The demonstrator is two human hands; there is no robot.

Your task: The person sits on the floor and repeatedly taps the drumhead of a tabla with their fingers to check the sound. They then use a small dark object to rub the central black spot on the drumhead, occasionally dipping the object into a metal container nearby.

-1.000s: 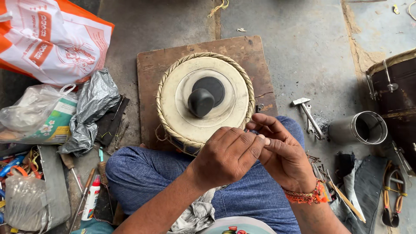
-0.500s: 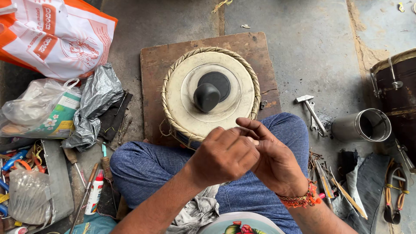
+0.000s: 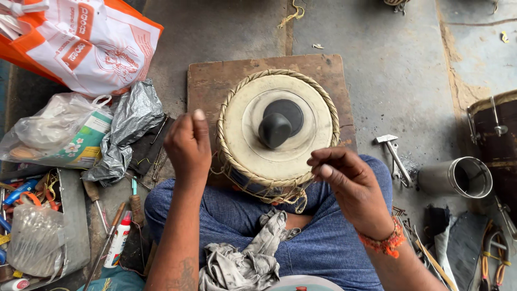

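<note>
The drum (image 3: pixel 278 129) stands upright on a brown wooden board (image 3: pixel 215 81) that lies on the concrete floor (image 3: pixel 398 70), and its near edge touches the blue-trousered knees of the seated person. Its pale round skin has a dark circle in the middle, and a rope braid runs around the rim. On the dark circle rests 1 dark rounded stone (image 3: pixel 276 129), a little toward the near-left side of the circle.

The left hand (image 3: pixel 187 144) is raised just to the left of the drum, with the fingers curled in to a loose fist and the thumb up. I cannot tell if it holds something thin. The right hand (image 3: pixel 350 186) is over the near-right edge of the drum, the fingers bent and pinched together. Whether something is between them is also not clear.

A grey cloth (image 3: pixel 245 258) lies on the lap, just near of the drum. To the right of the drum are a small metal hammer (image 3: pixel 395 153) and a steel cup (image 3: pixel 458 177) on its side. Far left of the drum are an orange and white bag (image 3: pixel 81 43), plastic bags (image 3: pixel 59 132) and a tray of small tools (image 3: pixel 37 215).
</note>
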